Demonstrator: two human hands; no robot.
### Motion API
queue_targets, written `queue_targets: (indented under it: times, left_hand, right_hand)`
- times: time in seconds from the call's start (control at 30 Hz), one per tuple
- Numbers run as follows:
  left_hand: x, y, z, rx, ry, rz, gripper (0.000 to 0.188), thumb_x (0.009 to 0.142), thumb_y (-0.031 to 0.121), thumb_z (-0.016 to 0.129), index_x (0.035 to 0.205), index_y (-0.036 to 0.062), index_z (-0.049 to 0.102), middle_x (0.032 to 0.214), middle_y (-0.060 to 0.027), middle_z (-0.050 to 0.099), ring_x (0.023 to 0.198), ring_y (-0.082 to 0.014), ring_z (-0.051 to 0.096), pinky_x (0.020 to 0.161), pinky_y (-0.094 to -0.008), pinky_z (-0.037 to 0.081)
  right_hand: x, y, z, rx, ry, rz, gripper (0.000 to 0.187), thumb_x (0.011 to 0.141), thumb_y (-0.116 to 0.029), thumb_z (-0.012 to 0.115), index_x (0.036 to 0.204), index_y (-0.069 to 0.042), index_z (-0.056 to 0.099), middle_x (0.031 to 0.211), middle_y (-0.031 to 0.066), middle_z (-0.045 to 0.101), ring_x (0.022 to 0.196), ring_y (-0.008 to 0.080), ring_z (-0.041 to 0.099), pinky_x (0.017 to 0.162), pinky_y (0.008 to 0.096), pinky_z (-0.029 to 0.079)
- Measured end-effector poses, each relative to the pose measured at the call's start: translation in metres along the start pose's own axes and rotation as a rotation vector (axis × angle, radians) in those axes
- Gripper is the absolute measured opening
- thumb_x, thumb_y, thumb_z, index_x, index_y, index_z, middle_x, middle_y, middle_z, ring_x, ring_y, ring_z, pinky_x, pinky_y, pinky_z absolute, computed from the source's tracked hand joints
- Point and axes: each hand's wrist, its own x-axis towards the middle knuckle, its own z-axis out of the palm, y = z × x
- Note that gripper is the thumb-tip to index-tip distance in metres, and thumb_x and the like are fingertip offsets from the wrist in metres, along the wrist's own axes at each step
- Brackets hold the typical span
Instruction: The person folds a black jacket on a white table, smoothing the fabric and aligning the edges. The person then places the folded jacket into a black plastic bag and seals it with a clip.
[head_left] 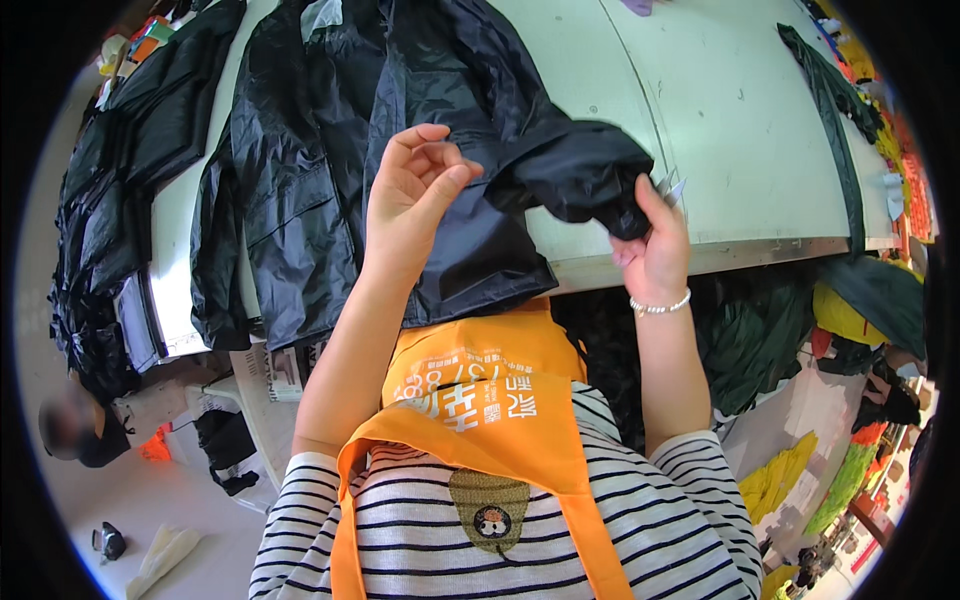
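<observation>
A shiny black jacket (290, 200) lies spread over the pale table, its lower hem hanging at the near edge. My right hand (660, 240) is closed on the end of the jacket's sleeve (575, 170), which is bunched and lifted toward the right. Pointed metal blades (675, 190) stick out beside the right fingers; their handle is hidden in the hand. My left hand (415, 190) is raised above the jacket front. Its thumb and a curled finger come together; anything between them is too small to make out.
A stack of black garments (150, 130) lies on the left. A dark green strip of cloth (830, 130) drapes over the table (740, 130) at the right. Dark green cloth (750, 330) sits below the table edge. Another person (80, 425) is at the far left.
</observation>
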Motion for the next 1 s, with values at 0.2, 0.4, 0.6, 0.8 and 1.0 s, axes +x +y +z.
queue_targets:
  times: [0.2, 0.4, 0.6, 0.8, 1.0]
  left_hand:
    - [-0.009, -0.039, 0.0, 0.136, -0.105, -0.134, 0.045, 0.08, 0.008, 0.071, 0.119, 0.0037, 0.05, 0.11, -0.0048, 0.055, 0.105, -0.014, 0.052, 0.094, -0.0302, 0.042]
    - [-0.009, -0.036, 0.012, 0.297, 0.124, 0.182, 0.007, 0.088, 0.002, 0.057, 0.091, -0.0032, 0.061, 0.09, 0.0003, 0.058, 0.08, -0.0055, 0.049, 0.071, -0.0183, 0.039]
    - [-0.003, 0.004, 0.005, 0.486, -0.155, 0.107, 0.009, 0.082, 0.003, 0.054, 0.087, -0.0028, 0.06, 0.082, -0.0022, 0.061, 0.077, -0.0067, 0.052, 0.071, -0.0216, 0.042]
    - [-0.008, -0.001, 0.021, 0.351, -0.16, 0.012, 0.013, 0.085, 0.008, 0.059, 0.084, -0.0038, 0.062, 0.079, -0.0022, 0.063, 0.075, -0.0066, 0.055, 0.07, -0.021, 0.044]
    - [-0.009, 0.001, -0.005, 0.102, -0.133, -0.35, 0.022, 0.091, 0.019, 0.057, 0.091, -0.0015, 0.066, 0.086, -0.0041, 0.068, 0.077, -0.0082, 0.061, 0.072, -0.0205, 0.046]
  right_hand:
    - [-0.005, 0.038, -0.009, 0.8, -0.168, 0.383, 0.032, 0.095, -0.032, 0.044, 0.077, -0.006, 0.051, 0.043, -0.0018, 0.031, 0.034, 0.0103, 0.027, 0.035, 0.0233, 0.024]
    - [-0.04, 0.079, -0.004, 0.258, -0.207, 0.64, 0.026, 0.092, -0.035, 0.051, 0.087, -0.011, 0.052, 0.052, -0.0005, 0.042, 0.041, 0.0102, 0.031, 0.037, 0.0246, 0.024]
    - [-0.019, 0.025, -0.025, -0.474, -0.175, -0.568, 0.046, 0.082, 0.0, 0.062, 0.126, -0.004, 0.05, 0.119, 0.0044, 0.056, 0.052, 0.0003, 0.033, 0.048, 0.0146, 0.031]
    - [0.01, -0.008, 0.017, -0.846, -0.557, -0.794, 0.017, 0.081, -0.001, 0.066, 0.097, -0.004, 0.06, 0.093, 0.0001, 0.063, 0.058, 0.0045, 0.044, 0.051, 0.018, 0.037]
    - [0.011, -0.014, 0.025, -0.743, -0.525, -0.566, 0.009, 0.086, -0.007, 0.064, 0.089, -0.002, 0.059, 0.074, -0.0014, 0.057, 0.062, 0.0044, 0.045, 0.058, 0.0186, 0.038]
